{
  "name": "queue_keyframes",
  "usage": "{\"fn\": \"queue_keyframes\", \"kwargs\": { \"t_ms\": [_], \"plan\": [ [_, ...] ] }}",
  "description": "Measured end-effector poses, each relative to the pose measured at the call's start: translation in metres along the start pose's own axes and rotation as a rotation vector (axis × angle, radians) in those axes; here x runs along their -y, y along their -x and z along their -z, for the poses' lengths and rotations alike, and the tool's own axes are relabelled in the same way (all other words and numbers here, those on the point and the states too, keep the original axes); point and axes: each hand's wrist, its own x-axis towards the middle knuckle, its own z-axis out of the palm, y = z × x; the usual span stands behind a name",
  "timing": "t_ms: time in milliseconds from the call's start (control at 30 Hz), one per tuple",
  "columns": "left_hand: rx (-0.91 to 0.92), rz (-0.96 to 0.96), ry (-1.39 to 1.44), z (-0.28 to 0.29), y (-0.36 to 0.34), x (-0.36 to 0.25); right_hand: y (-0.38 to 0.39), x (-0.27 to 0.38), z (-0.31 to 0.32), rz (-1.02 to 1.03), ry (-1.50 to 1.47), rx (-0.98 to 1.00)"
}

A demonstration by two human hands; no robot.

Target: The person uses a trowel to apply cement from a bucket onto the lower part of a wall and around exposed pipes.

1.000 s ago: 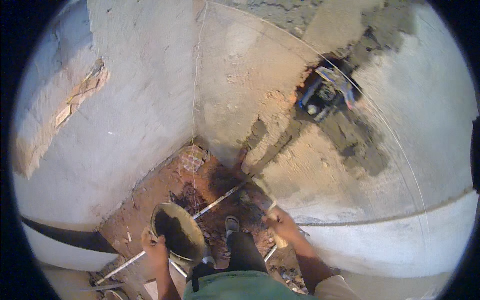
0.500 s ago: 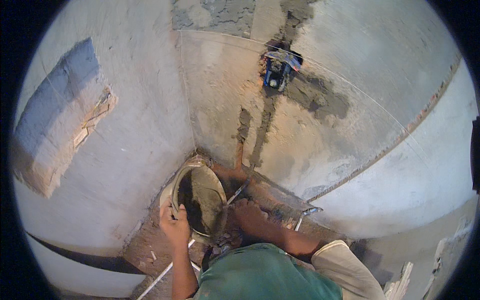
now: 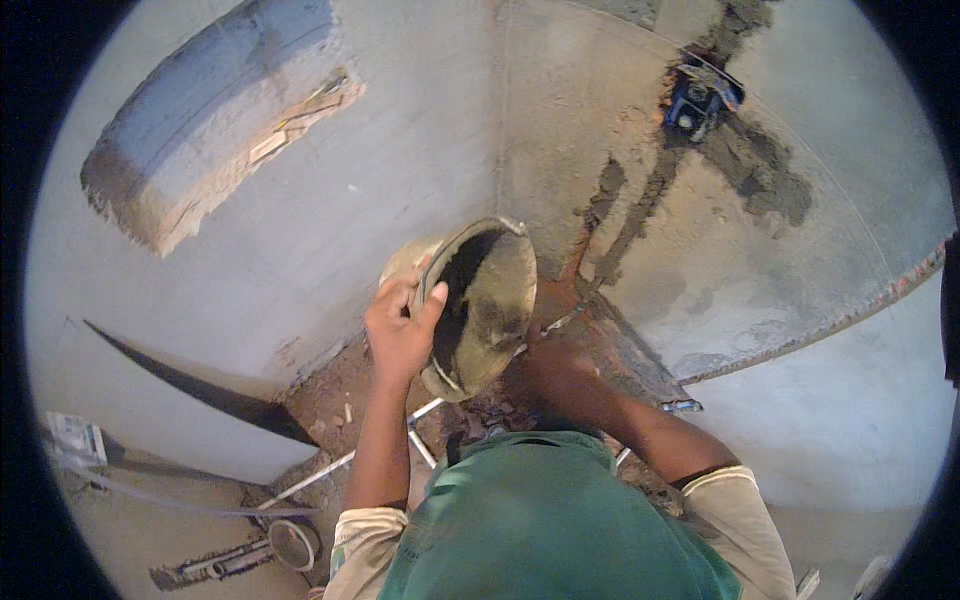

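A mortar-stained bucket is tilted in front of me, its mouth turned partly toward me and to the right. Dark residue coats part of its inside. My left hand is closed around the left side of its rim, with the thumb over the edge. Reaching to the bucket's lower right, my right hand is in shadow and partly behind it, so its fingers are hidden.
A blue electrical box is set in the far wall, with mortar-filled channels around it. A recess breaks the left wall. White pipes and rubble lie below. Another round container is at lower left.
The bucket has come up and tilted further, with my left hand still on its rim. My right arm has moved along beside it. The view has swung to the left.
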Motion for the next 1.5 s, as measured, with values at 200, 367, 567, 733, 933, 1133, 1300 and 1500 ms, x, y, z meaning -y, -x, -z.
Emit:
{"fn": "queue_keyframes", "kwargs": {
  "t_ms": [200,367,567,733,933,1133,1300,1500],
  "plan": [
    [0.048,0.039,0.115,0.028,-0.017,0.004,0.016,-0.004,0.038,0.079,0.240,-0.388],
    [0.203,-0.159,0.224,0.027,-0.034,-0.026,0.006,-0.020,0.038,0.248,0.180,-0.415],
    [0.274,-0.238,0.316,0.030,-0.046,-0.053,0.016,-0.026,0.032,0.424,0.090,-0.350],
    [0.303,-0.236,0.389,0.029,-0.047,-0.067,0.021,-0.020,0.016,0.491,-0.217,-0.384],
    [0.183,-0.104,0.363,0.028,-0.034,-0.051,0.030,0.001,0.019,0.425,-0.485,-0.198],
    [-0.071,0.034,0.379,0.025,-0.018,0.001,0.035,0.011,0.004,0.430,-0.721,-0.309],
    [-0.287,0.322,0.175,0.010,-0.006,0.036,0.038,0.002,0.004,0.280,-0.791,-0.199],
    [-0.394,0.368,0.130,0.018,0.034,0.104,0.031,-0.024,-0.010,0.100,-0.835,-0.431]
  ]
}}
